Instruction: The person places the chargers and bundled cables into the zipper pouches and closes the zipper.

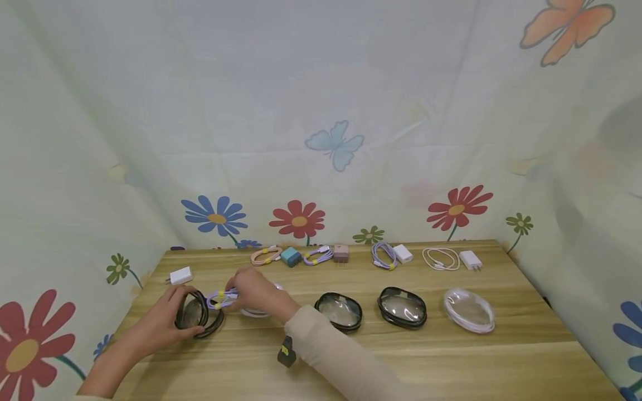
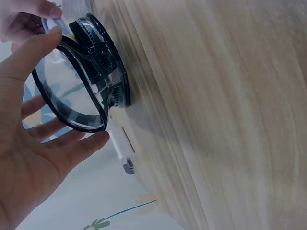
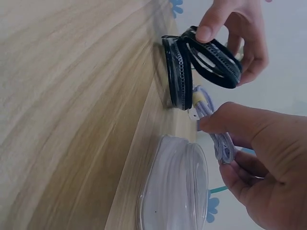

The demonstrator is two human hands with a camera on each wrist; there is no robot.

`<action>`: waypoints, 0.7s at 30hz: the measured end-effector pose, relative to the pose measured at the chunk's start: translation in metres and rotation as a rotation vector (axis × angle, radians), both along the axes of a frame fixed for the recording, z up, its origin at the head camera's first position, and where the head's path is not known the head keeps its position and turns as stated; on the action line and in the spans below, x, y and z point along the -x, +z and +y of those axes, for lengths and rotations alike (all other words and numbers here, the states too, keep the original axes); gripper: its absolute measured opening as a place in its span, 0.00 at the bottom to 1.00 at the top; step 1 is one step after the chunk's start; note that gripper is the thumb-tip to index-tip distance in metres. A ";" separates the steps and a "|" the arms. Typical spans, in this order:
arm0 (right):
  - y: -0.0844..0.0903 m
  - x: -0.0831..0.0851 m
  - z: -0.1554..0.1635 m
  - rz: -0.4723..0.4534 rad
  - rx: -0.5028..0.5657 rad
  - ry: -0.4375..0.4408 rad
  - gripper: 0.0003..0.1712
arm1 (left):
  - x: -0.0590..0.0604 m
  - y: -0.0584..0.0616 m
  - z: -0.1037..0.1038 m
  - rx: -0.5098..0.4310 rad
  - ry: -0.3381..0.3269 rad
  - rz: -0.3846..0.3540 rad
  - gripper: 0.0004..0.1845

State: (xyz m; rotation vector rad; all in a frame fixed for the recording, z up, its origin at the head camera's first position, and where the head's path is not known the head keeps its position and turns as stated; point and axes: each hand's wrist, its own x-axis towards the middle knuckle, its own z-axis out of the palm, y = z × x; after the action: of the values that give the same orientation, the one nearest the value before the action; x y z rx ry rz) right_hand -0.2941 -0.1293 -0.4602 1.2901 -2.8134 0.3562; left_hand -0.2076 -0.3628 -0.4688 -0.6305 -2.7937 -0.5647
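At the table's left end, my left hand (image 1: 159, 323) pinches the raised lid of a clear zip case (image 2: 98, 60) with black trim, thumb on one edge and fingers behind the other. Its base rests on the table, with the zip undone. My right hand (image 1: 261, 291) grips a coiled purple cable (image 3: 223, 146) with yellow ties between thumb and fingers. The coil is held right beside the case's opening, its front end overlapping the case in the head view. A white charger plug (image 1: 180, 275) lies just behind the case.
A white-trimmed case (image 3: 175, 191) lies under my right forearm. Farther right are two black-trimmed cases (image 1: 339, 311) and another white one (image 1: 469, 311). Along the back edge are coiled cables, including an orange one (image 1: 266, 256), beside chargers, including a blue one (image 1: 291, 257).
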 end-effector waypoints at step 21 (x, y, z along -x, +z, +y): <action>0.003 -0.005 -0.026 -0.030 -0.032 0.173 0.24 | 0.001 -0.010 0.004 -0.033 0.022 0.089 0.48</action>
State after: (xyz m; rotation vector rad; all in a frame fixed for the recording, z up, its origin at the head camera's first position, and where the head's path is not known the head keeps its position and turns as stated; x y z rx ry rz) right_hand -0.2893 -0.1555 -0.4573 1.5528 -2.7497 0.3393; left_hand -0.2088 -0.3592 -0.4788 -0.6017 -2.6997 -0.5628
